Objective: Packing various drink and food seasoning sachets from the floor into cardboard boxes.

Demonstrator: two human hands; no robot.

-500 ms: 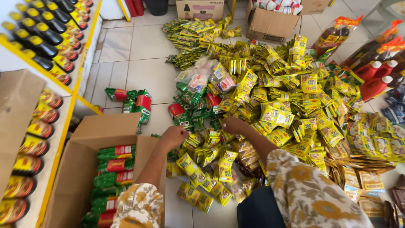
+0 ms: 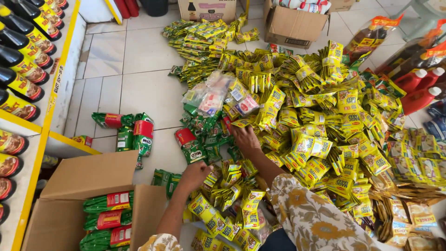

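Note:
A big heap of yellow sachet strips covers the tiled floor in front of me. My right hand reaches into the heap's left edge, fingers spread among green and yellow packets; what it grips is hidden. My left hand rests, curled, on green sachet strips beside an open cardboard box. The box holds bundles of green packs with red bands. Loose green-and-red drink packs lie on the floor to the left.
A yellow-edged shelf with dark sauce bottles runs along the left. Cardboard boxes stand at the back. Red bottles and bagged bottles sit at the right. Bare tiles lie at the upper left.
My right hand has pushed further forward into the heap. My left hand has stayed near the box corner. The view has shifted slightly.

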